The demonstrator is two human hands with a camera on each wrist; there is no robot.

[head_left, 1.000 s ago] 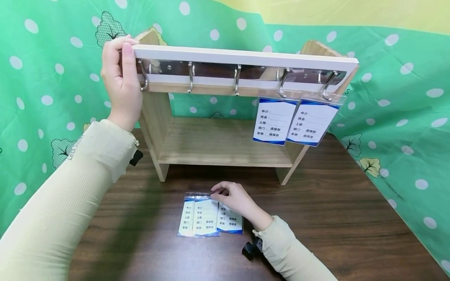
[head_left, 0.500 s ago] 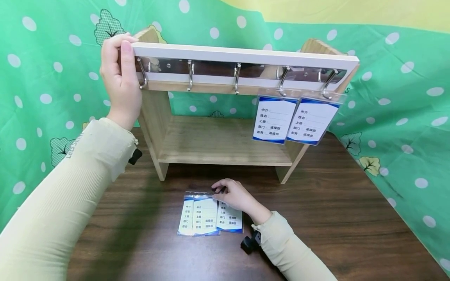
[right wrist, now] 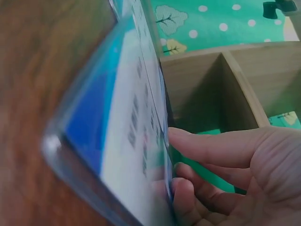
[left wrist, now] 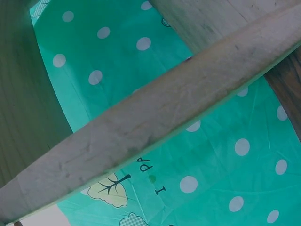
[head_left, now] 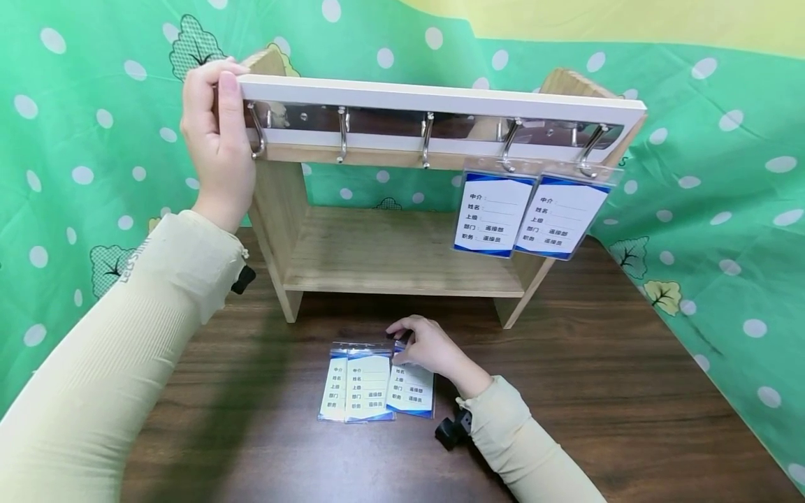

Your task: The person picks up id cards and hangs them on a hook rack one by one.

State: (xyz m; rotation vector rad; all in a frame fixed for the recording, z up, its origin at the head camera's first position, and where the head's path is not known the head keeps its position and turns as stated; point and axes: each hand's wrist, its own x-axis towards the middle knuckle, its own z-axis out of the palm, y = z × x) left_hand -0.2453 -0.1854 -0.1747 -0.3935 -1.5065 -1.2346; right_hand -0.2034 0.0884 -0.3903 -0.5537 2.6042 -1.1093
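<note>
My left hand [head_left: 219, 143] grips the left end of the rack's white top board [head_left: 402, 91], thumb on its front. Metal hooks line this board. Two clear-sleeved name badges, the left one [head_left: 492, 213] and the right one [head_left: 562, 216], hang from its two rightmost hooks. On the table, my right hand [head_left: 437, 355] pinches the upper part of the rightmost lying badge [head_left: 411, 391]. In the right wrist view, thumb and fingers are at the edge of that badge [right wrist: 129, 127]. Two overlapping badges [head_left: 367, 388] lie just left of it.
The wooden rack [head_left: 402, 251] stands on the dark table [head_left: 629, 391] behind the lying badges, with a low shelf between its side panels. A green dotted cloth [head_left: 711, 209] hangs behind and at the right. Each wrist carries a small black camera.
My right hand has moved slightly right, and the rightmost lying badge has shifted and tilted a little away from its neighbours. The left hand keeps its grip on the rack.
</note>
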